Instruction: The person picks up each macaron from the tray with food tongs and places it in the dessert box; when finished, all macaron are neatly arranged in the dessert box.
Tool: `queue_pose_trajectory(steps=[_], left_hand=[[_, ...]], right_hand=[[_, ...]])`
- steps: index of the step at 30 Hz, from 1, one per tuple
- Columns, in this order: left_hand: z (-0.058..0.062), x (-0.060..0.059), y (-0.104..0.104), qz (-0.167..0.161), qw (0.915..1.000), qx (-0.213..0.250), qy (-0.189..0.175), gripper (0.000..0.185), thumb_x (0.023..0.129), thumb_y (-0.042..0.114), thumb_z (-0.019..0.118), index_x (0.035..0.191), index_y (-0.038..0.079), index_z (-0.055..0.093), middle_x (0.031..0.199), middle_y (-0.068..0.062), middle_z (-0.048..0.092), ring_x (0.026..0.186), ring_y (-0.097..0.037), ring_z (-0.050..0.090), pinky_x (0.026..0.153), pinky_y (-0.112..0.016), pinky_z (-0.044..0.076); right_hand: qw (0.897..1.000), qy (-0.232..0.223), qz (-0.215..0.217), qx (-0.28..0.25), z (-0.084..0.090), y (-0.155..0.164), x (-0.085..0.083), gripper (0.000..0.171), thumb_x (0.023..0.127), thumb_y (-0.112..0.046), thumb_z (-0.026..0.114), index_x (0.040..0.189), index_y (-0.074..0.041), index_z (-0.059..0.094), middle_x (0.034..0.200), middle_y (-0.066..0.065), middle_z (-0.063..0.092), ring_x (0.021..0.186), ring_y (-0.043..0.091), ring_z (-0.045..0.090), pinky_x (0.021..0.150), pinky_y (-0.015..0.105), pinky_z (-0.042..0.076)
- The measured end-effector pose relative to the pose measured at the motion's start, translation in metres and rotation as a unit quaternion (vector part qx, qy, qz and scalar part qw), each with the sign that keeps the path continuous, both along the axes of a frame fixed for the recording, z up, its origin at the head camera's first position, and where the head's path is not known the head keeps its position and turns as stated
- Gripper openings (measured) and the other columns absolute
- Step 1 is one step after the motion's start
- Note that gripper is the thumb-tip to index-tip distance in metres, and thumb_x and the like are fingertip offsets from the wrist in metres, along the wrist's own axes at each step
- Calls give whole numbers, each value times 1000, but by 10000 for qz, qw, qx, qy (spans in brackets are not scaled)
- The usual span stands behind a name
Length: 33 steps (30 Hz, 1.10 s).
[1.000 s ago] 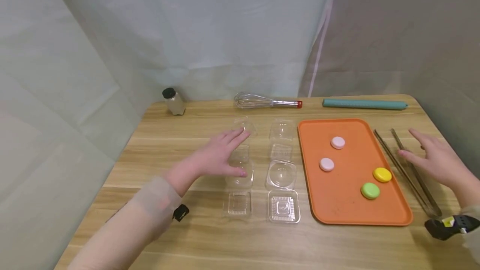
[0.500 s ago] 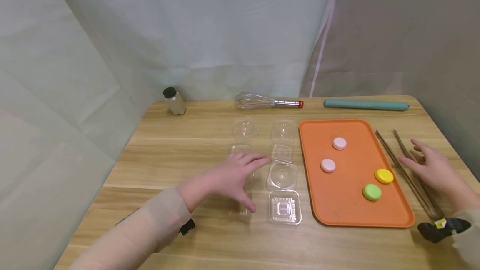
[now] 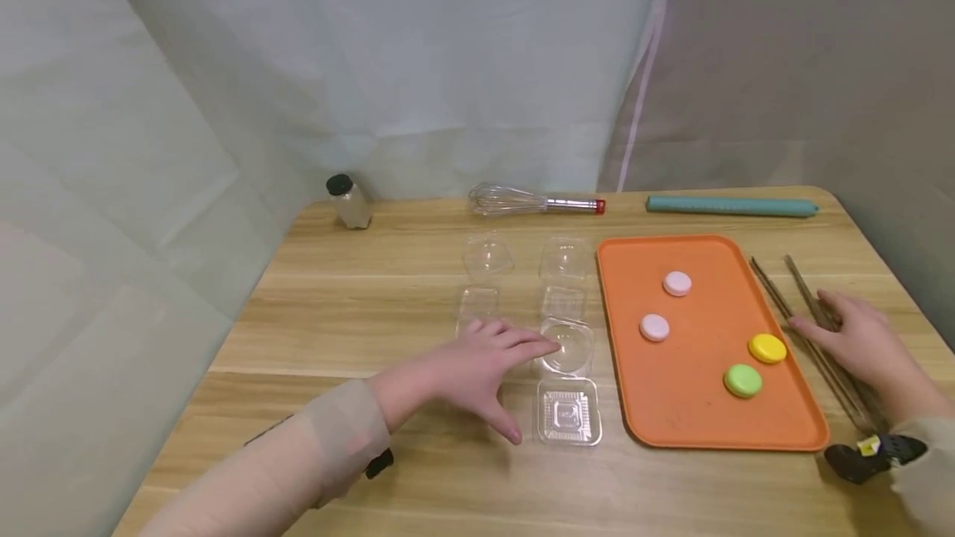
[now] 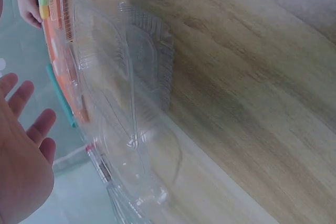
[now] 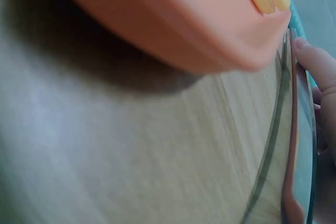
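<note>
Long slim metal tongs (image 3: 834, 382): on wood-grain table (image 3: 298, 330), just right of orange rectangular tray (image 3: 686, 417), long axis slanting away, spread tips farthest. Nearer: right hand (image 3: 861, 342), low, thumb and bent fingers about tongs; whether gripping, cannot tell. Left hand (image 3: 485, 367): fingers spread, over clear plastic boxes (image 3: 569, 413).

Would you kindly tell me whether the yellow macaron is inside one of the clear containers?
No, the yellow macaron lies on the orange tray beside the green macaron.
</note>
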State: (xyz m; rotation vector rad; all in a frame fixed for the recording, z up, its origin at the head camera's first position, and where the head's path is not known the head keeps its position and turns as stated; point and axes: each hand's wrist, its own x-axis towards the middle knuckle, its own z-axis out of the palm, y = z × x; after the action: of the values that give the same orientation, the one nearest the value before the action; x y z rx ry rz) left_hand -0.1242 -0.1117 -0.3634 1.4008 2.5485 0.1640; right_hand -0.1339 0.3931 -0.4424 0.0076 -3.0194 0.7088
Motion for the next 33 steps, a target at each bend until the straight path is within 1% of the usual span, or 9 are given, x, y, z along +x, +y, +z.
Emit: queue_pose_trajectory(steps=[3, 5, 7, 12, 14, 20, 25, 29, 33], left_hand=[[-1, 0, 2, -25, 10000, -17, 37, 110, 59, 74, 68, 149, 28, 24, 148, 5, 33, 121, -16, 35, 95, -41, 28], [-1, 1, 2, -7, 10000, -9, 27, 109, 59, 73, 69, 149, 29, 25, 147, 5, 33, 121, -16, 35, 96, -41, 28], [-1, 1, 1, 11, 10000, 10, 1, 108, 60, 73, 69, 149, 30, 24, 147, 5, 33, 121, -16, 34, 97, -42, 27], [-1, 1, -2, 58, 9999, 93, -87, 106, 61, 71, 70, 149, 33, 23, 147, 5, 33, 120, -17, 33, 95, -42, 27], [0, 1, -3, 84, 9998, 101, -119, 106, 61, 70, 70, 149, 34, 22, 147, 5, 33, 121, -18, 33, 95, -43, 27], [-1, 1, -3, 70, 9999, 94, -108, 105, 62, 71, 69, 149, 36, 21, 146, 6, 32, 122, -19, 32, 97, -46, 27], [-1, 2, 5, -40, 10000, 6, -50, 105, 63, 75, 65, 149, 33, 22, 147, 7, 31, 122, -18, 33, 97, -43, 28], [-2, 6, 16, -69, 9998, -128, -138, 104, 64, 75, 64, 149, 30, 22, 146, 7, 32, 123, -18, 34, 101, -44, 27], [-6, 17, 22, 81, 9993, -259, -239, 104, 65, 71, 66, 148, 24, 26, 145, 6, 33, 121, -19, 37, 101, -44, 30]], right_hand=[[10000, 45, -15, 60, 2, 1, 3, 74, 93, -37, 56, 126, 26, 33, 114, 47, 36, 105, 60, 33, 86, 68, 28], [10000, 44, -9, 78, 3, 1, 3, 73, 93, -36, 56, 123, 27, 35, 112, 47, 37, 102, 59, 35, 84, 67, 30], [9999, 28, -32, 99, 4, 0, 2, 74, 92, -36, 56, 124, 27, 35, 112, 47, 37, 101, 58, 35, 83, 67, 31], [9996, -154, -181, 148, 5, -3, -3, 84, 89, -44, 59, 129, 24, 30, 113, 46, 34, 105, 59, 32, 83, 68, 29], [9994, -190, -219, 172, 6, -4, -5, 84, 89, -44, 59, 130, 23, 29, 113, 47, 35, 105, 59, 32, 84, 68, 29], [9996, -68, -226, 172, 10, -4, -4, 71, 90, -35, 59, 126, 23, 36, 109, 46, 41, 98, 57, 41, 80, 66, 35], [9986, -182, -460, 191, 14, -3, 0, 72, 90, -32, 59, 129, 21, 33, 111, 46, 41, 98, 57, 42, 80, 66, 37], [9975, -100, -658, 217, 17, -4, 4, 70, 89, -30, 59, 130, 20, 33, 113, 45, 37, 101, 56, 37, 81, 67, 35], [9981, 42, -588, 171, 18, -8, 6, 66, 88, -27, 60, 129, 19, 36, 113, 42, 37, 102, 55, 35, 80, 67, 32]])
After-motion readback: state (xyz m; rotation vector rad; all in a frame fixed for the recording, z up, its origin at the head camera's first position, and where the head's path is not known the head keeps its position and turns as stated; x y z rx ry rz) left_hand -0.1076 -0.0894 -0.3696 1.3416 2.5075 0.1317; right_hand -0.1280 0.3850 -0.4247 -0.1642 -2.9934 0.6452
